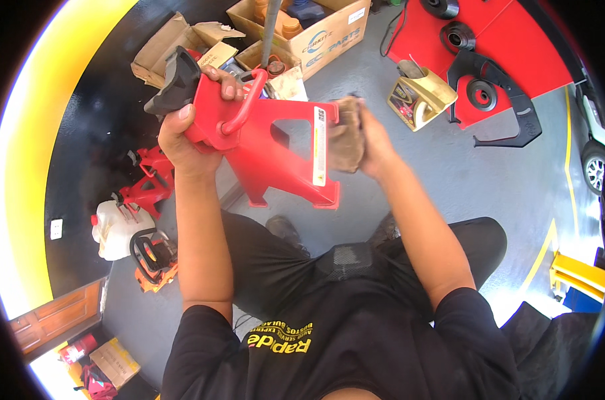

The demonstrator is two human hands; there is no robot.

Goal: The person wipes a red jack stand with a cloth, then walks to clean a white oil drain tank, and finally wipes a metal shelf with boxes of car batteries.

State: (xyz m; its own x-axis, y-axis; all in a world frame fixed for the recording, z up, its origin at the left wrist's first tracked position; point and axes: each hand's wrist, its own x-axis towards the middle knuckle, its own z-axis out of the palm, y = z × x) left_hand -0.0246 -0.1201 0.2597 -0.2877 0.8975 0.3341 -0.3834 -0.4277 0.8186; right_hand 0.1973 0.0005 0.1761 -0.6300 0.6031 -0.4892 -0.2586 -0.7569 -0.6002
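Note:
A red jack stand (249,143) is held up tilted on its side in front of me, its black saddle (176,83) toward the upper left and its wide base toward the right. My left hand (188,143) is closed around the top of the stand beside the saddle, next to the curved red handle (247,103). Bunched in my right hand (377,143) is a brown rag (346,137), pressed against the base end by the white label strip. The rag is slightly blurred, and some right-hand fingers are hidden behind it.
At left stand another red jack stand (149,187), a white jug (119,230) and an orange chainsaw (157,260). Cardboard boxes (332,43) sit ahead. A cut gold container (426,93) is on the grey floor near a red machine (509,40) with black parts.

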